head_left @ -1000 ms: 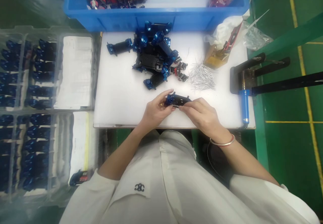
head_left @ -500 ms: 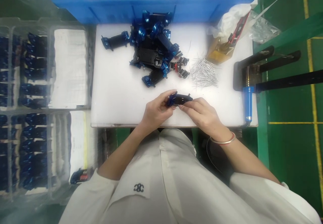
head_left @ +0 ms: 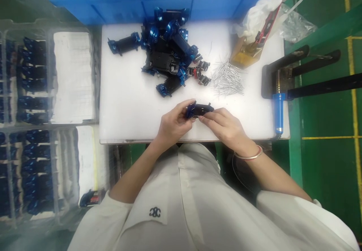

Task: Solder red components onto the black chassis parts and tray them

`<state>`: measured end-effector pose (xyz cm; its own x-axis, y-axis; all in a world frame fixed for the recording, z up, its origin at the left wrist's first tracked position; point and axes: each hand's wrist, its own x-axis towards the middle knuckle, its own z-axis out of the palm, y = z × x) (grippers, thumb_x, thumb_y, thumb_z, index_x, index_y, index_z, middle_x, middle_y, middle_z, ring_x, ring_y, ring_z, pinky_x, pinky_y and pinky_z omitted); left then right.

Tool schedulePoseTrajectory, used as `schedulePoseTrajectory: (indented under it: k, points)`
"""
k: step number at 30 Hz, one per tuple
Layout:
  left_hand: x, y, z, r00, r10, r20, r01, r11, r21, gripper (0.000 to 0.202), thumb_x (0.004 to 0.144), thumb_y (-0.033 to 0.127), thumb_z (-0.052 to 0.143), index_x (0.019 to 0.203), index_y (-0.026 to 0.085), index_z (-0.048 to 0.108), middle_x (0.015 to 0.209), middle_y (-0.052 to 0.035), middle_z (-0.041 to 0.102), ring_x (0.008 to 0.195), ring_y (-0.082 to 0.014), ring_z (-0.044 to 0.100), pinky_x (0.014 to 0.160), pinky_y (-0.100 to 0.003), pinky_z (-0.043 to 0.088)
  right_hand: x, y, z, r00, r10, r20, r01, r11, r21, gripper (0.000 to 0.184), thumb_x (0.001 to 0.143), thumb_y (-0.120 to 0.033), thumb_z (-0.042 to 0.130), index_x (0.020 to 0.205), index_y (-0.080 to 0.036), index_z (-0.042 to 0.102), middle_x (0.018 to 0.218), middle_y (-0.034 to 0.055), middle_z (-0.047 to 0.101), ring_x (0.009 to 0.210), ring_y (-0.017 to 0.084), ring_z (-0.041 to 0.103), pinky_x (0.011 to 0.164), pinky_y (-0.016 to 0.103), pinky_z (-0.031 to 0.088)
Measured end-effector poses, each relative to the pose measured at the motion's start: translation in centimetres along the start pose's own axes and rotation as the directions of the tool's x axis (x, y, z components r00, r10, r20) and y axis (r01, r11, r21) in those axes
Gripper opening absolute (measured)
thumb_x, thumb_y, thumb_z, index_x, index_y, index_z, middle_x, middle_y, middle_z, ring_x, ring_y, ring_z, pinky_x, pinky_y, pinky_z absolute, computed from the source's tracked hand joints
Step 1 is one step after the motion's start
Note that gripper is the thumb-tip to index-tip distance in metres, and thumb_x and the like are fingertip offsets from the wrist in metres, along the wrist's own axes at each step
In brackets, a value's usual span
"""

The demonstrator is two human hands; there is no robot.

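Note:
A blue-and-black toy car chassis (head_left: 201, 109) is held between my two hands just above the front part of the white table. My left hand (head_left: 175, 124) grips its blue end between thumb and fingers. At the other end, my right hand (head_left: 224, 126) is closed on the lower edge with pinched fingertips; whether a small pin is in them cannot be made out. Beyond my hands lies a heap of similar chassis (head_left: 164, 60). Small silver-and-red metal parts (head_left: 202, 72) sit at its right side, beside a pile of thin silver pins (head_left: 228, 78).
A blue bin (head_left: 169, 4) with red parts borders the back of the table. At right are a yellow box (head_left: 245, 53) with plastic wrapping and a blue-handled screwdriver (head_left: 278, 113) on a black holder. Clear trays (head_left: 51, 124) of blue-and-black pieces stand at left.
Both hands keep hold of the chassis in nearly the same pose. The camera view has shifted slightly; the heap and the pins look unmoved.

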<state>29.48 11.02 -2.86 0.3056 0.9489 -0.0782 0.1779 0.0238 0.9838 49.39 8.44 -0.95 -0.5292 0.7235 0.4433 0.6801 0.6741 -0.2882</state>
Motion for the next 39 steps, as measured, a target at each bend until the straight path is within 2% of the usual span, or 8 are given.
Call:
schedulePoseTrajectory:
  k: [10,17,20,26,29,33,36,39]
  points:
    - [0.0,0.1,-0.1,1.000,-0.022,-0.007,0.022,1.000,-0.014,0.048,0.079,0.023,0.065,0.127,0.021,0.063,0.098,-0.0028,0.070,0.085,-0.0159,0.069,0.089,-0.030,0.060,-0.1,0.3,0.3,0.999,-0.026,-0.021,0.026,1.000,0.007,0.029,0.096,-0.007,0.053,0.119,-0.020,0.063,0.099,0.0083,0.072,0.082,0.020,0.060,0.067,0.036,0.057]
    - [0.1,-0.1,-0.1,0.993,-0.117,-0.011,0.115,0.988,-0.104,0.052,0.076,0.027,0.071,0.127,0.022,0.062,0.091,-0.0005,0.068,0.082,-0.0149,0.068,0.086,-0.030,0.060,-0.2,0.5,0.9,0.999,0.018,-0.039,-0.017,1.000,0.025,0.025,0.095,-0.009,0.055,0.114,-0.022,0.065,0.098,0.0073,0.071,0.083,0.020,0.060,0.068,0.035,0.055]
    - [0.4,-0.3,-0.2,0.986,-0.165,-0.024,0.159,0.973,-0.168,0.054,0.074,0.028,0.073,0.126,0.022,0.062,0.089,-0.0002,0.069,0.080,-0.0146,0.068,0.085,-0.031,0.061,-0.1,0.4,1.3,0.997,0.009,-0.074,-0.011,0.999,-0.031,0.018,0.095,-0.010,0.058,0.107,-0.022,0.065,0.096,0.0065,0.071,0.084,0.020,0.060,0.070,0.035,0.054]
    - [1.1,1.6,-0.5,0.938,-0.347,0.010,0.330,0.883,-0.335,0.053,0.069,0.021,0.073,0.120,0.015,0.061,0.088,-0.0022,0.072,0.076,-0.0150,0.070,0.081,-0.034,0.063,-0.1,-0.1,1.8,0.982,-0.001,-0.187,-0.021,0.993,-0.114,0.019,0.092,-0.010,0.063,0.106,-0.023,0.062,0.102,0.0063,0.071,0.090,0.021,0.062,0.074,0.037,0.051]
    - [0.9,2.7,-0.7,0.925,-0.375,0.058,0.373,0.868,-0.328,0.048,0.069,0.021,0.072,0.115,0.014,0.061,0.089,-0.0032,0.072,0.074,-0.0147,0.069,0.078,-0.034,0.062,0.0,-0.4,1.7,0.970,-0.029,-0.241,-0.006,0.990,-0.141,0.020,0.090,-0.012,0.065,0.105,-0.024,0.061,0.100,0.0055,0.072,0.087,0.020,0.062,0.074,0.037,0.050]
    - [0.2,3.4,-1.5,0.967,-0.252,0.044,0.255,0.962,-0.095,0.037,0.074,0.029,0.072,0.107,0.016,0.065,0.097,-0.0064,0.069,0.085,-0.0185,0.067,0.079,-0.034,0.058,0.5,-0.9,0.7,0.956,0.013,-0.294,-0.048,0.993,-0.109,0.020,0.087,-0.011,0.066,0.098,-0.025,0.058,0.091,0.0034,0.070,0.080,0.018,0.061,0.070,0.035,0.050]
    - [-0.3,3.7,-2.2,0.995,-0.067,0.076,0.056,0.989,0.136,0.035,0.079,0.036,0.072,0.109,0.019,0.066,0.109,-0.0081,0.065,0.102,-0.0224,0.063,0.089,-0.035,0.054,0.8,-1.3,-0.4,0.952,0.095,-0.292,-0.103,0.995,-0.013,0.020,0.086,-0.009,0.063,0.095,-0.025,0.056,0.087,0.0028,0.068,0.076,0.018,0.061,0.069,0.037,0.050]
    - [-0.5,4.1,-2.6,0.979,0.113,0.171,-0.152,0.959,0.238,0.040,0.080,0.035,0.074,0.117,0.022,0.063,0.114,-0.0076,0.065,0.110,-0.0228,0.059,0.096,-0.036,0.050,0.8,-1.5,-1.2,0.952,0.168,-0.254,-0.144,0.984,0.110,0.016,0.087,-0.011,0.060,0.094,-0.025,0.057,0.087,0.0035,0.066,0.076,0.020,0.061,0.068,0.038,0.050]
